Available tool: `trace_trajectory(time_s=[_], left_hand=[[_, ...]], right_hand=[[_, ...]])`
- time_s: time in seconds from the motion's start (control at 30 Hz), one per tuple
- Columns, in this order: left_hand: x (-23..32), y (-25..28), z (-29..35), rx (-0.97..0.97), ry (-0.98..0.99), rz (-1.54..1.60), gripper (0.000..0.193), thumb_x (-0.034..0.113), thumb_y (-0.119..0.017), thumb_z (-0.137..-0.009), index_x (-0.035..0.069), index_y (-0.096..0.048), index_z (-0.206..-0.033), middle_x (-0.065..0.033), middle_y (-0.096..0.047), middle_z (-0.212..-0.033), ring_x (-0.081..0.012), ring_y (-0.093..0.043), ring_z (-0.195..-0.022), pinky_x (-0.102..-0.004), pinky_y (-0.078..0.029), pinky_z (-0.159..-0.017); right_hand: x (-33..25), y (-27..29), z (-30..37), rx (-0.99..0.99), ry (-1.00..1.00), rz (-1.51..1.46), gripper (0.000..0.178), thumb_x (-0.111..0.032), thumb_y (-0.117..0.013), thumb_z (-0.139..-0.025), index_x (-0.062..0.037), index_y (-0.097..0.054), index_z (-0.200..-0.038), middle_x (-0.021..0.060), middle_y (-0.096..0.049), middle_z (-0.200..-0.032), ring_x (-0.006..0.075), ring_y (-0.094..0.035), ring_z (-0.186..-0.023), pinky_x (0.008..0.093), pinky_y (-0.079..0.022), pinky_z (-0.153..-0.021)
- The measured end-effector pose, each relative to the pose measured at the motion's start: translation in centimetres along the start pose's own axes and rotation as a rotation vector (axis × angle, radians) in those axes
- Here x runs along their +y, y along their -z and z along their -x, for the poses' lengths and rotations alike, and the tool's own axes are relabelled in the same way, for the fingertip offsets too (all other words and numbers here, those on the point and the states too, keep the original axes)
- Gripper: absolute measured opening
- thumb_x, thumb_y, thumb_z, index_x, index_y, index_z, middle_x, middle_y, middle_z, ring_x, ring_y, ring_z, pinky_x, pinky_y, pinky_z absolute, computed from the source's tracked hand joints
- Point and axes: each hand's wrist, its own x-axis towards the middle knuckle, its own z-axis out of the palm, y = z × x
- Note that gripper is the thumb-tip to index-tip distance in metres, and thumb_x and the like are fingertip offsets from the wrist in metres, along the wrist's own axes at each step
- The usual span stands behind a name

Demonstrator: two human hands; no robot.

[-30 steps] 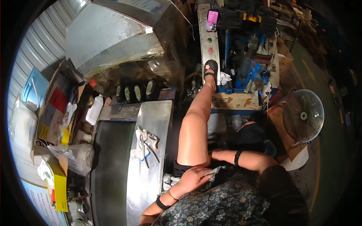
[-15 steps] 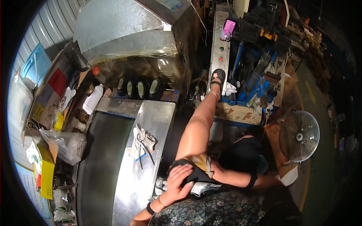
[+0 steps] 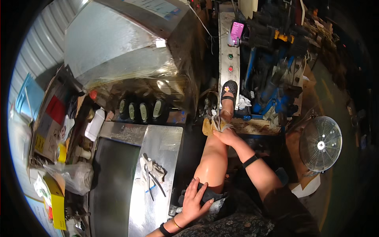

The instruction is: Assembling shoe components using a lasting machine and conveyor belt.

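Observation:
Near the ankle of my outstretched leg (image 3: 211, 166), my right hand (image 3: 226, 136) is closed on a crumpled tan and grey rag (image 3: 210, 125), which lies against the lower shin. My left hand (image 3: 193, 200) rests on the thigh by the bunched dark cloth above the knee, fingers apart and holding nothing. The foot, in a black sandal (image 3: 227, 89) with a small flower on it, is propped on the pale metal panel (image 3: 225, 43). Pliers (image 3: 149, 183) with dark handles lie on whitish work gloves (image 3: 157, 170) on the metal tabletop (image 3: 166, 138) to the left.
A dark conveyor belt (image 3: 112, 177) runs beside the tabletop. Several shoe-shaped pieces (image 3: 143, 111) stand at its far end, under a metal hood (image 3: 114, 37). A round fan (image 3: 320, 144) stands at right. Blue machinery (image 3: 272, 96) and a phone (image 3: 237, 32) are ahead.
My right hand has moved the rag from the upper thigh down the leg to near the ankle. The left hand stays at the thigh, its fingers now more spread. The view has shifted slightly.

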Motion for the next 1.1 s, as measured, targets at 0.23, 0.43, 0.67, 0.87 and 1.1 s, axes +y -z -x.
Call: trace_trajectory(time_s=[0.23, 0.43, 0.67, 0.87, 1.1], left_hand=[[-0.9, -1.3, -1.2, 0.106, 0.042, 0.049, 0.049, 0.014, -0.073, -0.071, 0.006, -0.064, -0.119, -0.0252, -0.045, -0.130, -0.0426, -0.045, -0.121, -0.0478, -0.036, -0.103], [-0.7, -1.4, -0.5, 0.202, -0.020, -0.019, 0.017, 0.006, -0.062, -0.081, 0.002, -0.069, -0.095, -0.0226, -0.047, -0.134, -0.0410, -0.040, -0.128, -0.0482, -0.027, -0.109], [-0.6, 0.1, -9.7, 0.336, 0.120, 0.285, 0.019, 0.015, -0.053, -0.096, 0.000, -0.057, -0.084, -0.0060, -0.055, -0.076, -0.0147, -0.050, -0.072, -0.0303, -0.041, -0.066], [0.9, 3.8, -17.6, 0.453, 0.118, 0.262, 0.050, 0.011, -0.062, -0.093, 0.004, -0.044, -0.139, -0.0106, -0.050, -0.135, -0.0169, -0.047, -0.120, -0.0290, -0.036, -0.101], [11.0, -0.5, -8.9, -0.299, -0.209, 0.565, 0.110, 0.025, -0.087, -0.069, 0.001, -0.016, -0.151, -0.0194, -0.029, -0.151, -0.0278, -0.027, -0.141, -0.0383, -0.024, -0.114]], right_hand=[[5.5, 0.1, -7.1, -0.041, -0.520, 0.262, 0.074, -0.060, -0.047, -0.088, 0.0036, -0.057, -0.124, 0.0274, -0.055, -0.127, 0.0386, -0.051, -0.122, 0.0421, -0.037, -0.105], [1.9, -0.8, -0.1, 0.300, -0.443, -0.428, 0.045, -0.039, -0.058, -0.091, -0.0052, -0.060, -0.121, 0.0159, -0.064, -0.118, 0.0274, -0.059, -0.109, 0.0376, -0.047, -0.092], [-7.0, 3.1, 18.9, -0.089, -0.544, -1.197, 0.037, -0.022, -0.062, -0.092, -0.0080, -0.057, -0.126, 0.0011, -0.065, -0.104, 0.0110, -0.057, -0.093, 0.0300, -0.048, -0.079], [-8.6, 12.2, 27.2, 0.079, -0.488, -1.559, 0.046, -0.023, -0.058, -0.094, 0.0027, -0.048, -0.132, 0.0095, -0.062, -0.123, 0.0208, -0.061, -0.112, 0.0366, -0.049, -0.095], [-11.2, 13.7, 28.8, 0.094, -0.157, -1.783, 0.074, -0.046, -0.050, -0.094, -0.0012, -0.025, -0.148, 0.0163, -0.032, -0.151, 0.0325, -0.032, -0.139, 0.0494, -0.025, -0.114]])
